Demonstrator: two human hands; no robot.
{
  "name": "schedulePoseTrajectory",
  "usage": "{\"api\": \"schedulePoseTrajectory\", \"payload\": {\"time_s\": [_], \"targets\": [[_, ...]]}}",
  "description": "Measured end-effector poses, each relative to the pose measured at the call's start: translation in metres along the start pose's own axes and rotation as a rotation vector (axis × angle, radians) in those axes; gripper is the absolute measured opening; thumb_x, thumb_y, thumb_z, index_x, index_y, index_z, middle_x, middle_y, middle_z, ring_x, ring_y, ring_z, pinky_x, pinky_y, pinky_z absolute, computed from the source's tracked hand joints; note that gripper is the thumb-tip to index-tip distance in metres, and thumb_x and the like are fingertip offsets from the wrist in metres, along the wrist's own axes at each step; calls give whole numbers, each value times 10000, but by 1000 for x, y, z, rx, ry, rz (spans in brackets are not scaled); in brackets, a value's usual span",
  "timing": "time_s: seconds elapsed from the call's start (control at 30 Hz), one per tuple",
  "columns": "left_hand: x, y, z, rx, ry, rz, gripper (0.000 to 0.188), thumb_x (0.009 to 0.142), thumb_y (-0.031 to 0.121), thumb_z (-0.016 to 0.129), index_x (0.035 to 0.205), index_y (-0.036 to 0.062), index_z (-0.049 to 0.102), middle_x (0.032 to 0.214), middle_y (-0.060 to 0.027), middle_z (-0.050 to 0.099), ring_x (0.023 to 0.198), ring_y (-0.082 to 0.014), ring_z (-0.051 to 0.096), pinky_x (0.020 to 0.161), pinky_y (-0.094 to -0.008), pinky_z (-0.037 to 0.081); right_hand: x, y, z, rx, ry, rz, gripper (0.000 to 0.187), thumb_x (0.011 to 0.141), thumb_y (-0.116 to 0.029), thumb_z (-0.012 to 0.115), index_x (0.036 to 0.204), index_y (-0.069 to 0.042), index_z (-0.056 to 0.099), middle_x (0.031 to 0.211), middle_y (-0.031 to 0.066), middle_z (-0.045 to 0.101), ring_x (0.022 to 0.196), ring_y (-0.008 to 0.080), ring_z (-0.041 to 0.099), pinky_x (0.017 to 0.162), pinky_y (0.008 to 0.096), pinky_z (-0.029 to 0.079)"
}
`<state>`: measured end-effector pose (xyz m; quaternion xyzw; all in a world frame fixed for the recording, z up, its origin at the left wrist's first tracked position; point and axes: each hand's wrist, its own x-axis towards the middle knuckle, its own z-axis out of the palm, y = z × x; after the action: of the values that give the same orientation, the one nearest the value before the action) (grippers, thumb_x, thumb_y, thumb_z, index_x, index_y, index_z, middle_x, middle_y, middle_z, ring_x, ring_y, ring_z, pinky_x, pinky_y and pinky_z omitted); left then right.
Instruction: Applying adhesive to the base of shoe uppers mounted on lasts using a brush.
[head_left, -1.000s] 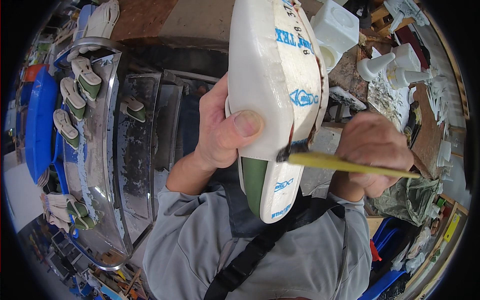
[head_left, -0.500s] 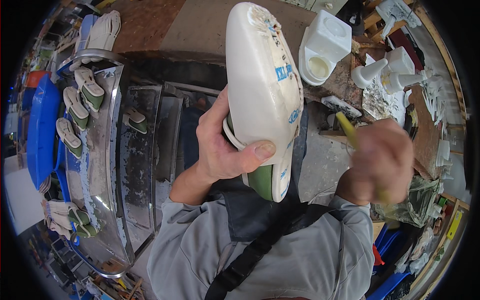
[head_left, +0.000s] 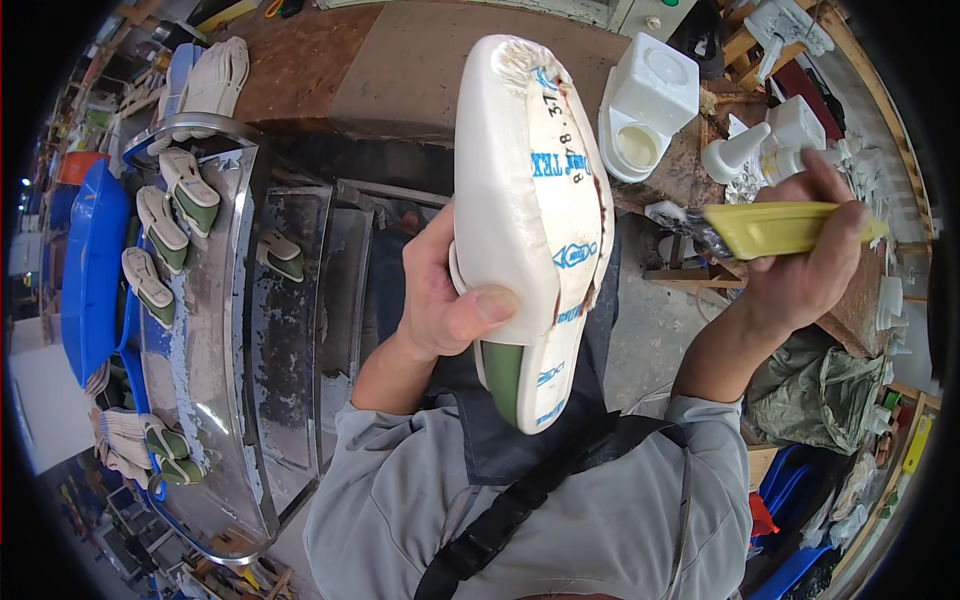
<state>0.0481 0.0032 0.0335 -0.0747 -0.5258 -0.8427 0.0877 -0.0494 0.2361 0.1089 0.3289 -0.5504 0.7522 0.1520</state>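
My left hand (head_left: 445,300) is wrapped around a white shoe upper (head_left: 500,170) stretched over a green shoe last (head_left: 503,385). The shoe is held up sole side out, with the toe pointing away from me. Along its pale insole (head_left: 565,215), printed in blue, the folded edge of the upper looks ragged on the right side. In my right hand (head_left: 810,265) is a brush with a yellow handle (head_left: 785,228), its dark bristles pointing left toward the shoe but apart from it. Fingers and thumb close around the handle.
Beyond the brush, a white pot (head_left: 635,145) with pale liquid stands on the stained bench, near white nozzle bottles (head_left: 735,155). At left, a metal rack (head_left: 205,350) carries several white shoes on green lasts (head_left: 188,190). A blue tub (head_left: 92,275) is further left.
The shoe has tilted so more of its insole faces me, and it sits slightly lower. My right hand has risen and moved right, turning the brush from steep to nearly level.
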Motion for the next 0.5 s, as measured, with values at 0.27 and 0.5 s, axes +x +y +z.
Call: {"api": "schedulePoseTrajectory", "payload": {"time_s": [0.27,0.5], "targets": [[3,14,3,-102,114,-214,706,736,434,598,1192,-81,439,1063,-168,583,922,-211,600,815,-300,468,-19,6,49,-129,-164,185,235,836,-58,555,1010,98,561,820,217,611,574,240,625,526,275,505],[4,13,7,-34,241,19,732,722,456,633,1189,-73,435,1061,-162,575,934,-204,590,816,-302,471,-45,8,48,-155,-300,-47,187,718,-20,687,860,84,625,705,173,639,570,213,615,468,283,456]]}}
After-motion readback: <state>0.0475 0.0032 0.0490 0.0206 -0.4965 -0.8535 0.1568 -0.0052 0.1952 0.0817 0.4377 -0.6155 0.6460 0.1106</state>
